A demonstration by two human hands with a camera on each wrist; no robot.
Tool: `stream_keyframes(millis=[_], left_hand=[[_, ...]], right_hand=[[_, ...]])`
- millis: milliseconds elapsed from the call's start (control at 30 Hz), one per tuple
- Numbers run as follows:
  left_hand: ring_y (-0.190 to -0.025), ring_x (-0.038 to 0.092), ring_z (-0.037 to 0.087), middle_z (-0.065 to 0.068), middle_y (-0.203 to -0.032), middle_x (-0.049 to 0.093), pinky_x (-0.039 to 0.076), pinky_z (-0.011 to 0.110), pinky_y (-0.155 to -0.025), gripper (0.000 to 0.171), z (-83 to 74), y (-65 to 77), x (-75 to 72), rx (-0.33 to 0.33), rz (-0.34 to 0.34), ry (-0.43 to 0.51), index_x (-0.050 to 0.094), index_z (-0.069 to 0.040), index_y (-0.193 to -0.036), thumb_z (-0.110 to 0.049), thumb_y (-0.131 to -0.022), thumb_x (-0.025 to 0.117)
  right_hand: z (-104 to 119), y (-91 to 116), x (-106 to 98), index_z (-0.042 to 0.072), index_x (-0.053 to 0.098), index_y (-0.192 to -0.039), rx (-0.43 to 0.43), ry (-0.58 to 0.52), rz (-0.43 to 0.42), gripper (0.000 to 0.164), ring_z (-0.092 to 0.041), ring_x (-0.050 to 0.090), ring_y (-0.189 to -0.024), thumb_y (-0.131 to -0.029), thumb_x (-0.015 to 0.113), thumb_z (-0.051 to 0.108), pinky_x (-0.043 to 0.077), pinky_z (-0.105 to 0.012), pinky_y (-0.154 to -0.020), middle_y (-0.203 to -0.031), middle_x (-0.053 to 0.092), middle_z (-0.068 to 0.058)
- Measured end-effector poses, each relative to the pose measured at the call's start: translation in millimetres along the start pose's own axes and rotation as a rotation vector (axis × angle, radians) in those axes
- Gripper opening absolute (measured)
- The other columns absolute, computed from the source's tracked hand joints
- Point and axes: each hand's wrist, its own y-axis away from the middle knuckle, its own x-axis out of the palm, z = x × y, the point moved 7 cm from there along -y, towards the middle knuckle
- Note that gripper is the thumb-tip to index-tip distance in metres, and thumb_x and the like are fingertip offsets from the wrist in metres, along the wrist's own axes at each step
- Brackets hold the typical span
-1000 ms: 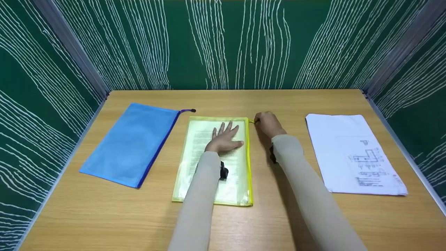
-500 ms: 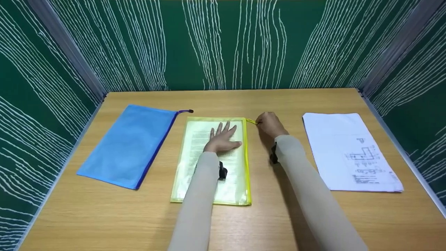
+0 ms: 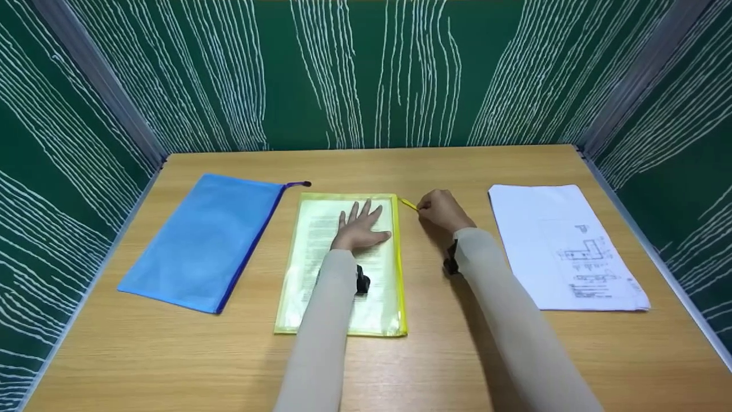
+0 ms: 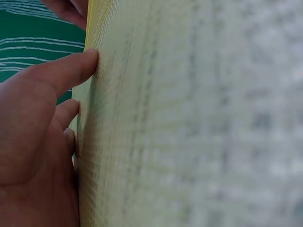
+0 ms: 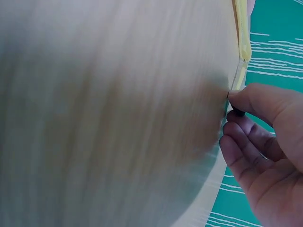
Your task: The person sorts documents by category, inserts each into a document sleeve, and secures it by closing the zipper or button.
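A yellow-edged clear zip pouch (image 3: 379, 309) with printed sheets inside lies flat in the middle of the table. My left hand (image 3: 358, 233) rests on it, fingers spread and straight; the left wrist view shows its thumb (image 4: 71, 71) against the mesh surface. From the pouch's far right corner a yellow zipper tail (image 3: 408, 203) sticks out. Its free end is pinched by my right hand (image 3: 443, 209), just right of the pouch. In the right wrist view a small dark tip (image 5: 238, 112) shows between thumb and forefinger.
On the left lies a blue zip pouch (image 3: 203, 240) with a purple edge and a dark-tipped tail. A stack of white paper (image 3: 537, 229), its top sheet bearing a printed drawing, lies on the right. Green panels with white lines (image 3: 286, 74) enclose the wooden table (image 3: 217, 366).
The right hand has drawn slightly right and nearer, and the yellow zipper tail now stretches straighter and shows longer. The left hand stays on the pouch. The whole head view has shifted a little.
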Motion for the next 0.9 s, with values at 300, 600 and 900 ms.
stream_keyframes(millis=[300, 600, 900], left_hand=[[-0.149, -0.014, 0.023, -0.002, -0.163, -0.004, -0.015, 0.050, -0.117, 0.074, -1.9, 2.5, -2.0, -0.016, -0.026, 0.000, 0.017, -0.029, -0.155, -0.053, -0.093, 0.050], [-0.149, -0.012, 0.023, -0.003, -0.163, -0.002, -0.014, 0.050, -0.117, 0.073, -3.4, 1.8, -1.8, -0.030, -0.042, -0.002, 0.018, -0.030, -0.154, -0.053, -0.092, 0.050], [-0.150, -0.012, 0.023, -0.004, -0.163, -0.001, -0.012, 0.049, -0.118, 0.074, -3.0, 0.4, -2.2, -0.050, -0.052, -0.020, 0.018, -0.030, -0.154, -0.053, -0.092, 0.050]], right_hand=[[4, 4, 2, 0.000, 0.073, -0.105, 0.000, 0.005, 0.014, 0.019, -0.025, 0.062, -0.094, -0.088, 0.064, 0.002, 0.054, -0.042, -0.087, -0.108, 0.069, -0.018], [4, 9, 2, 0.000, 0.073, -0.104, 0.010, 0.001, 0.028, 0.019, -0.025, 0.062, -0.094, -0.088, 0.064, 0.003, 0.054, -0.042, -0.088, -0.108, 0.069, -0.017], [7, 16, 2, 0.000, 0.074, -0.102, -0.048, 0.004, 0.016, 0.018, -0.024, 0.064, -0.089, -0.087, 0.066, 0.003, 0.055, -0.039, -0.082, -0.105, 0.071, -0.017]])
